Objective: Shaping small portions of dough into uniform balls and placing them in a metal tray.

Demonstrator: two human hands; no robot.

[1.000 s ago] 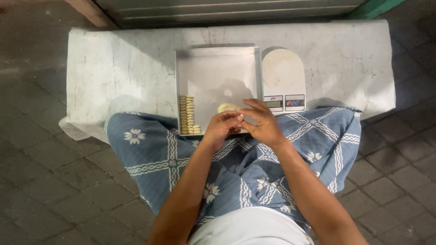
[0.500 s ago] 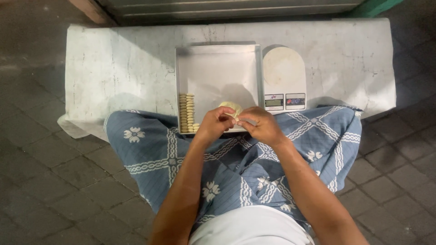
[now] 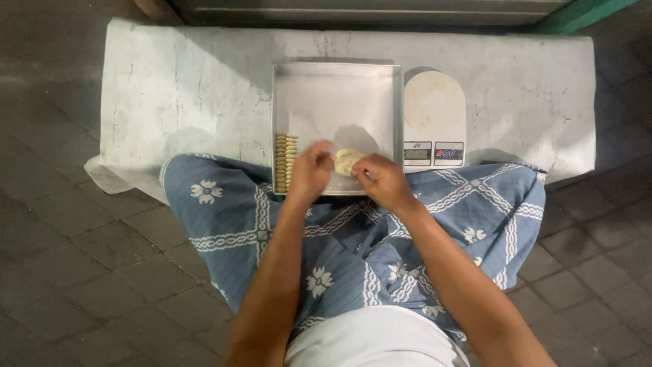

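Head view: the left hand [image 3: 311, 171] and the right hand [image 3: 380, 180] meet over the near edge of a square metal tray [image 3: 336, 95]. Both have their fingers curled in around 1 pale round piece of dough [image 3: 347, 161], which sits between them just above the tray floor, seemingly so both can work its rim at once. A tight row of small pale pieces [image 3: 285, 162] stands along the tray's left wall, leaving the middle free. A kitchen scale [image 3: 435, 119] sits touching the tray's right side, on a worn white bench [image 3: 170, 88]. Blue patterned cloth [image 3: 353, 251] covers the lap. The fingertips are hidden behind the knuckles, so the exact grip is unclear.
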